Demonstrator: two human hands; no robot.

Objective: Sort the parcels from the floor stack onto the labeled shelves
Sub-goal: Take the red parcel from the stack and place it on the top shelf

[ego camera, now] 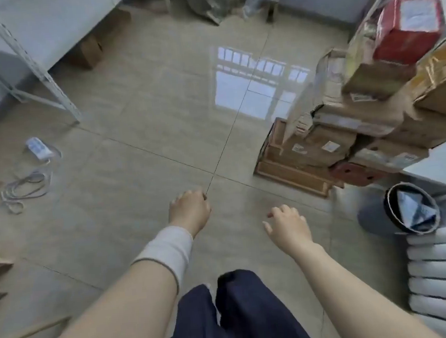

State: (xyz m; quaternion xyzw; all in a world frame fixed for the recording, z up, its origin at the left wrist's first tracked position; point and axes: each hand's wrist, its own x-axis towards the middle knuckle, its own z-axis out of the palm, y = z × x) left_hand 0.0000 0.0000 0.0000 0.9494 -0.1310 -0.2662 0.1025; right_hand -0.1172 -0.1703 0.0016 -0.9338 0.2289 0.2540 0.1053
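**Both hands empty, parcels stacked at the right**

Head view: the left hand (189, 212) and right hand (289, 226) hung over the tiled floor (134, 149), near the camera. Their fingers were loosely curled and held nothing. The parcel stack (348, 136) stood to the right, well apart from both hands, on a wooden pallet (289, 173), with a red box (404, 31) near its top. Most parcels were taped brown cartons, probably stiff-sided. Their weight could not be judged, and the tape might be slick. The pile sat unevenly, so an upper carton looked safest to lift first, with palms on opposite sides or under its bottom edges. A white shelf frame (32, 64) stood far left.
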